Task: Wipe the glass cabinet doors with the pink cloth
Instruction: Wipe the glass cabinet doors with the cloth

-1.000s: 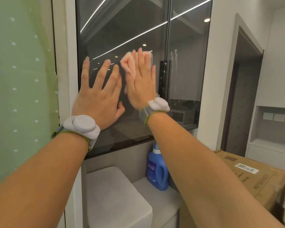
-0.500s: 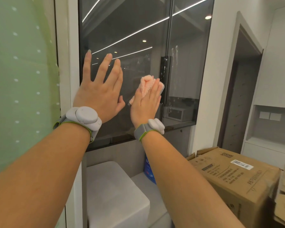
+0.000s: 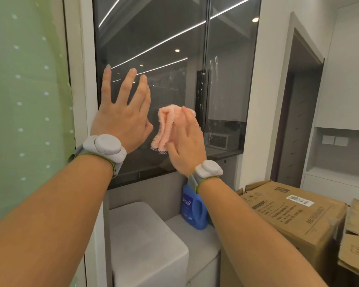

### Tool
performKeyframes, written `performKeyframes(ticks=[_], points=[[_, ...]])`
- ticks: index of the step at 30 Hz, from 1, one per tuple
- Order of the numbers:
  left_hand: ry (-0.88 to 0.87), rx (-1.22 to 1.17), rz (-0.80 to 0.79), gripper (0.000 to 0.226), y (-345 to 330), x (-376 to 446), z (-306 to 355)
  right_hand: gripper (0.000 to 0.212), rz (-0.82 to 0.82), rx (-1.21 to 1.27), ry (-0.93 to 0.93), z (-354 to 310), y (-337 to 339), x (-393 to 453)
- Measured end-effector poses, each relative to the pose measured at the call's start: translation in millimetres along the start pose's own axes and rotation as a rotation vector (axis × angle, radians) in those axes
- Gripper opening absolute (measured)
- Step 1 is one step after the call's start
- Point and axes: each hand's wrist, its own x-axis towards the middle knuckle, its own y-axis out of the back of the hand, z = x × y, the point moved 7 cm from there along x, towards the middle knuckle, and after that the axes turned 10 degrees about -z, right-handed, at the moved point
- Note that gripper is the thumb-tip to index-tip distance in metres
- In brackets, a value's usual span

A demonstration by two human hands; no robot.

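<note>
Both hands up against the left glass door (image 3: 153, 48), backs to camera. Left hand (image 3: 122, 121) flat and empty, fingers spread wide, palm on the glass near the door's left edge. Right hand (image 3: 184, 146) flat too, fingers together, pressing the pink cloth (image 3: 167, 125) onto the glass; cloth bunched and folded, sticking out above and left of the fingers, its checkered edge showing at the bottom. Cloth sits low on the left door, just beside the left hand's thumb, close to the dark vertical handle (image 3: 201, 100) where the two doors meet. Whether cloth and left thumb touch, can't tell.

Largest first: green dotted curtain (image 3: 25, 100) fills the left side. Right glass door (image 3: 232, 69) has smudges and streaks near the handle. Cardboard box (image 3: 288, 214) lower right, shipping label on top, more boxes at the far right edge. White bin (image 3: 143, 235) with a lid under the doors, on a pale counter (image 3: 197, 239). Blue detergent bottle (image 3: 192, 208) stands on the counter beside it, partly behind the right forearm. Grey wristbands on both wrists, left one (image 3: 104, 148), right one (image 3: 205, 172).
</note>
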Motion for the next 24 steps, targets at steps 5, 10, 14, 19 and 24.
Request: performKeyframes(ticks=[5, 10, 14, 19, 24], points=[[-0.013, -0.041, 0.019, 0.073, -0.9, 0.0, -0.5, 0.076, -0.014, -0.223, 0.248, -18.1, -14.3, -10.8], [-0.017, -0.078, 0.051, 0.068, -1.8, 0.3, -0.2, 0.079, -0.010, -0.332, 0.102, -19.5, -11.0, 2.1], [-0.006, -0.128, 0.103, 0.061, -2.5, -2.8, -2.6, 0.085, 0.133, -0.264, -0.180, -25.2, 6.5, 30.2], [-0.014, -0.171, 0.115, 0.062, -2.1, -2.4, -3.6, 0.074, 0.236, -0.101, -0.081, -30.3, 10.5, 39.4], [-0.033, -0.119, 0.113, 0.064, -5.1, -1.7, -0.6, 0.077, 0.169, -0.240, 0.048, -29.8, -9.1, 28.0]])
